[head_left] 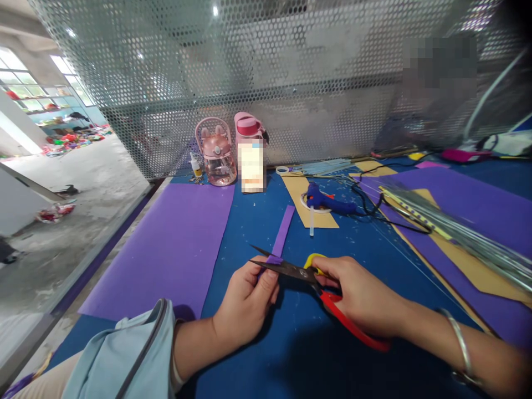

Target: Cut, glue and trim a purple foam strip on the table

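Observation:
Between the thumb and fingers of my left hand (pixel 249 296) is a narrow purple strip (pixel 284 233), which looks like paper or felt and points up and away from me. My right hand (pixel 359 293) is wrapped round scissors (pixel 293 270) with one red and one yellow handle. Their dark blades are slightly apart and lie across the strip just above my left thumb, pointing left. The strip's lower end is mostly hidden by my left fingers. A large purple sheet (pixel 166 238) lies left of my hands on the blue table (pixel 249 221).
Beyond my hands a blue glue gun (pixel 328 200) rests on a tan piece (pixel 293 194). Two pink bottles, one a clear-bodied bottle (pixel 220 169), and a small glue bottle (pixel 195 165) stand by the perforated metal panel (pixel 311 100). Clear-wrapped rods (pixel 465 238) and purple sheets lie at right.

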A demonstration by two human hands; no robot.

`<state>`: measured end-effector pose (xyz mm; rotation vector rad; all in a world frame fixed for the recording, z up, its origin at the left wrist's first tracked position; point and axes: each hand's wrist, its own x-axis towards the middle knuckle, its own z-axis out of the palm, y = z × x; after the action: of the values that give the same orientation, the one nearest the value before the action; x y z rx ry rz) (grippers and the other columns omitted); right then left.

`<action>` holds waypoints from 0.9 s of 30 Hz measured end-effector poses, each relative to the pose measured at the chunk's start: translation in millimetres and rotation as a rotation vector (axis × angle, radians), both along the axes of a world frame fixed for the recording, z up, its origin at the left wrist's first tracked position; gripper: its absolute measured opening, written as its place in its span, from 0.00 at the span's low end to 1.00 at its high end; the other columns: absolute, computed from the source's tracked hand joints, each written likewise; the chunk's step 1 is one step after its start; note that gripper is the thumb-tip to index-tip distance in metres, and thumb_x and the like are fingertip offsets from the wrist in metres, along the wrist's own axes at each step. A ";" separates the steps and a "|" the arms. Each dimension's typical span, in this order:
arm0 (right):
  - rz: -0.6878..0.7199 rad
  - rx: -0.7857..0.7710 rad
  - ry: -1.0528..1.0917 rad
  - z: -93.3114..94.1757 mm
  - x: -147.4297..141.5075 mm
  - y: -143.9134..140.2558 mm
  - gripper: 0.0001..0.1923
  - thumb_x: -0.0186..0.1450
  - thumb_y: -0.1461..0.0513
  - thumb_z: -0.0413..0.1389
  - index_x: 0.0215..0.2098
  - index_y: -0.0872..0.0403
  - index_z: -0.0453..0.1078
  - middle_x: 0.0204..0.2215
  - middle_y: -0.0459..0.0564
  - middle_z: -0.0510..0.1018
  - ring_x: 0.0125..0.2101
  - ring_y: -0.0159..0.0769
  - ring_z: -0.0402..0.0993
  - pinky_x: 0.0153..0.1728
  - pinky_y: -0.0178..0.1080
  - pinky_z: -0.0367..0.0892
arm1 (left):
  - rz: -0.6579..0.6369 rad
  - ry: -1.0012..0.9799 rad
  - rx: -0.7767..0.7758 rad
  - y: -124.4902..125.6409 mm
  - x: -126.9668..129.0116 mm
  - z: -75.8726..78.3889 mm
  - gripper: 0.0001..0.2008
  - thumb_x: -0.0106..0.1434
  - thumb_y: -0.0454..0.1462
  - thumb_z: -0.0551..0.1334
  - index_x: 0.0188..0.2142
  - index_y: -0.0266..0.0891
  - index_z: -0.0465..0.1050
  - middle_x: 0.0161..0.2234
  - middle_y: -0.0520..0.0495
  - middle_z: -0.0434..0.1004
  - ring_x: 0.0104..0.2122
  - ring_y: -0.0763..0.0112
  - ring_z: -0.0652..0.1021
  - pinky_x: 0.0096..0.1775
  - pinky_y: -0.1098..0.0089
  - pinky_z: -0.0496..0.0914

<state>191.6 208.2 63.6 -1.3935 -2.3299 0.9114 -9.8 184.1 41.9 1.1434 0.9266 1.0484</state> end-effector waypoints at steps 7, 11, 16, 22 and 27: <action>-0.018 -0.007 -0.023 -2.1 1.4 2.1 0.11 0.51 0.69 0.50 0.22 0.51 0.50 0.17 0.37 0.57 0.20 0.28 0.48 0.21 0.33 0.45 | -0.002 0.010 -0.006 0.2 -0.8 -1.3 0.18 0.63 0.50 0.57 0.30 0.38 0.63 0.18 0.58 0.59 0.15 0.85 0.58 0.18 0.79 0.53; -0.016 -0.004 -0.038 -3.4 2.5 3.7 0.11 0.51 0.70 0.49 0.22 0.51 0.50 0.16 0.37 0.57 0.19 0.28 0.49 0.20 0.33 0.45 | 0.005 0.029 -0.002 -0.2 -0.5 -2.4 0.19 0.63 0.51 0.56 0.29 0.37 0.63 0.18 0.58 0.60 0.15 0.85 0.58 0.18 0.79 0.53; -0.022 0.002 -0.027 -5.0 3.4 2.6 0.11 0.51 0.69 0.50 0.21 0.51 0.50 0.16 0.37 0.58 0.19 0.27 0.49 0.20 0.33 0.45 | 0.005 0.026 0.001 -1.0 0.2 -2.4 0.19 0.63 0.52 0.56 0.29 0.37 0.62 0.17 0.59 0.59 0.14 0.85 0.58 0.18 0.78 0.53; -0.021 -0.012 -0.023 -3.3 2.5 2.7 0.10 0.51 0.69 0.49 0.22 0.51 0.52 0.17 0.38 0.59 0.19 0.27 0.50 0.21 0.33 0.46 | 0.003 0.042 -0.006 -0.9 -0.4 -2.8 0.19 0.63 0.52 0.56 0.28 0.38 0.62 0.17 0.59 0.59 0.14 0.85 0.57 0.17 0.77 0.52; -0.024 0.007 -0.044 -3.8 2.1 3.3 0.10 0.52 0.69 0.49 0.22 0.51 0.51 0.16 0.38 0.60 0.19 0.28 0.51 0.21 0.33 0.47 | 0.000 0.010 -0.026 -1.0 -0.5 -0.8 0.19 0.62 0.52 0.57 0.30 0.38 0.62 0.17 0.59 0.59 0.14 0.85 0.56 0.17 0.77 0.51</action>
<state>193.7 211.6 59.8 -1.4492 -2.3405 0.8740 -10.3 183.2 41.1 1.1275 0.9456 1.0291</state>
